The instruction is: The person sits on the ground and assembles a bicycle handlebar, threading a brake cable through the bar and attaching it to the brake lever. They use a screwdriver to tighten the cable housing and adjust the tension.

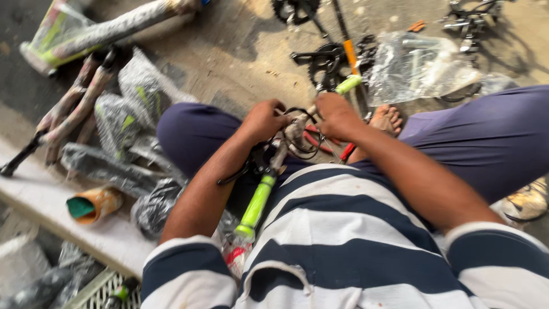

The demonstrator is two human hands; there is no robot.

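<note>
You are mid-fitting on the handlebar (269, 171) lying across your lap, left hand (264, 119) clenched on its stem end and right hand (336, 114) pinching the black cable (306, 143) there; next, I judge, needs steady cable seating.

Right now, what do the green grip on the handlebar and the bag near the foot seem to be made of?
The green grip looks like soft rubber or foam: matte, bright, no glints. The handlebar, held by the left hand and right hand, seems metal, though blur leaves it open. The bag is thin clear plastic: see-through, crinkled, shiny.
</note>
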